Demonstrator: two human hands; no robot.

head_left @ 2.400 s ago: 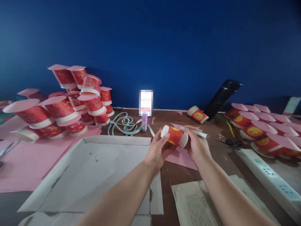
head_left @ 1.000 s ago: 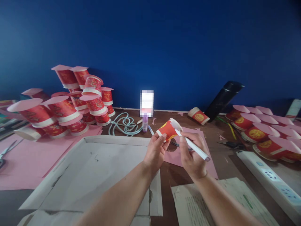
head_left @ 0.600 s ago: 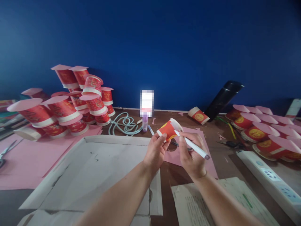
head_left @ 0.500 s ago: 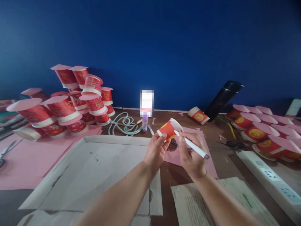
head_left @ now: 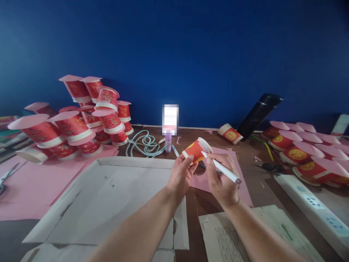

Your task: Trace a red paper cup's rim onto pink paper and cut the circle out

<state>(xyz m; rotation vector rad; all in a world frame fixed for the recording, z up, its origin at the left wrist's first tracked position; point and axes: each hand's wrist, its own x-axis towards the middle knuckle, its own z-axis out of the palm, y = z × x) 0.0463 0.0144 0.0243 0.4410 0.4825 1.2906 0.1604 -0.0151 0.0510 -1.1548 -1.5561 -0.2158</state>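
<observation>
A red paper cup (head_left: pixel 194 152) with yellow print lies tilted in my left hand (head_left: pixel 180 174), its fingers wrapped round the lower part. My right hand (head_left: pixel 224 182) grips a white marker pen (head_left: pixel 225 171) between thumb and fingers. The pen's tip is at the cup's side, near the white rim; whether it touches I cannot tell. Beneath both hands lies a pink paper sheet (head_left: pixel 240 178) with a round hole cut in it, partly hidden by the right hand.
Pink-topped red cups (head_left: pixel 71 127) are stacked at left, with more cups (head_left: pixel 302 140) at right. A flattened white carton (head_left: pixel 109 203), scissors (head_left: pixel 7 176), blue cable (head_left: pixel 147 143), purple glue stick (head_left: pixel 168 142), black flask (head_left: pixel 259 114), power strip (head_left: pixel 313 211) and printed papers (head_left: pixel 218 233) surround my hands.
Hardly anything differs. Both hands hold the cup and the marker pen in nearly the same place, with only a very slight shift of the pen.
</observation>
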